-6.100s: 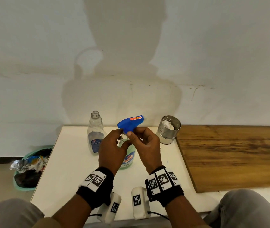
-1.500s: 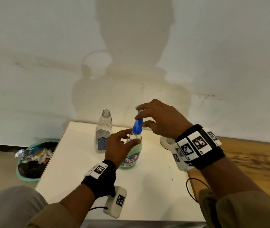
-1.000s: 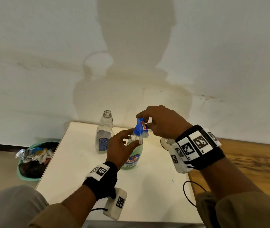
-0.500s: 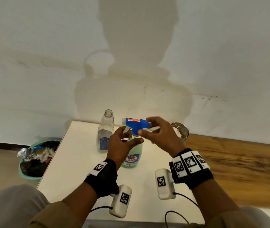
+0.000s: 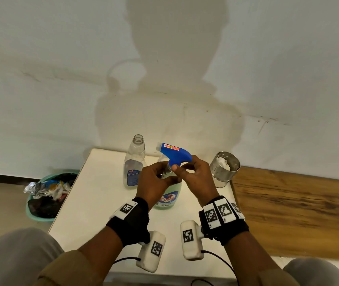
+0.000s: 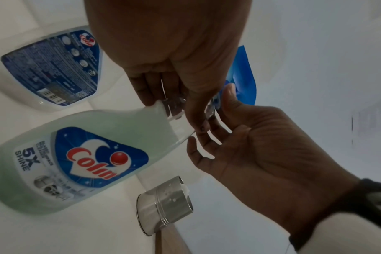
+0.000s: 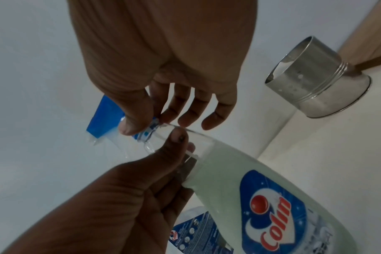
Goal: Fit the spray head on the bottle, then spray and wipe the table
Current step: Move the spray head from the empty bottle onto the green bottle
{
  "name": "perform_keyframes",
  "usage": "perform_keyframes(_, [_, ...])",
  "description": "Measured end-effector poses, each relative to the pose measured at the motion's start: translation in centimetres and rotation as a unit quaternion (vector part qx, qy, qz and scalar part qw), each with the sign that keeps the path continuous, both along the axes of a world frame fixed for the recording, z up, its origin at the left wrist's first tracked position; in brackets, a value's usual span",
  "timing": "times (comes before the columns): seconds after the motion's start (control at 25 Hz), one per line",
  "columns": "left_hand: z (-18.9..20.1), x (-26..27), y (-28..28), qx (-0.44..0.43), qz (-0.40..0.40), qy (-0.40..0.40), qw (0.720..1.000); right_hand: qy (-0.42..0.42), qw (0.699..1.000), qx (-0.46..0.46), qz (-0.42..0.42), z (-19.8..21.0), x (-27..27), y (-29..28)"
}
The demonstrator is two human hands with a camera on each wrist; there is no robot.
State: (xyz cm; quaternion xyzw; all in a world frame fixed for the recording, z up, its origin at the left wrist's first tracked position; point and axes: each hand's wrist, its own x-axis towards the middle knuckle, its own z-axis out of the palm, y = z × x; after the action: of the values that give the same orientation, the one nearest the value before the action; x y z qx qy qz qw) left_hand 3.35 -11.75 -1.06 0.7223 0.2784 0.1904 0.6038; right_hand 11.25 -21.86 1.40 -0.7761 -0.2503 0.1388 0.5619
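Note:
The Colin bottle (image 5: 168,198) of pale green liquid stands on the white table (image 5: 94,203). My left hand (image 5: 167,174) grips its clear neck (image 6: 174,110). The blue spray head (image 5: 174,154) sits on top of the neck, nozzle pointing left. My right hand (image 5: 182,168) pinches the head's ribbed collar (image 7: 147,132) between thumb and forefinger; the other fingers are spread loosely behind. In the right wrist view the dip tube runs down inside the neck. Whether the collar is fully seated cannot be told.
An empty clear bottle (image 5: 134,164) without a cap stands just left of the hands. A perforated steel cup (image 5: 224,170) holding a white cloth stands to the right, beside a wooden board (image 5: 298,211). A green basin of rubbish (image 5: 46,197) sits on the floor at the left.
The right hand has swung from above the bottle to the near side, turning the spray head so its nozzle points left. The left hand keeps its grip on the neck.

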Motion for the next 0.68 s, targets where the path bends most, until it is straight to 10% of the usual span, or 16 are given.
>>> perform_keyframes(0.32, [0.0,0.2,1.2,0.017,-0.100,0.067,0.993,0.029,0.997,0.004,0.072,-0.4,-0.2,0.0])
perform_keyframes(0.68, [-1.8,0.0,-0.6,0.152,-0.024,0.003,0.988,-0.024,0.993,0.035,-0.109,-2.1,-2.1,1.5])
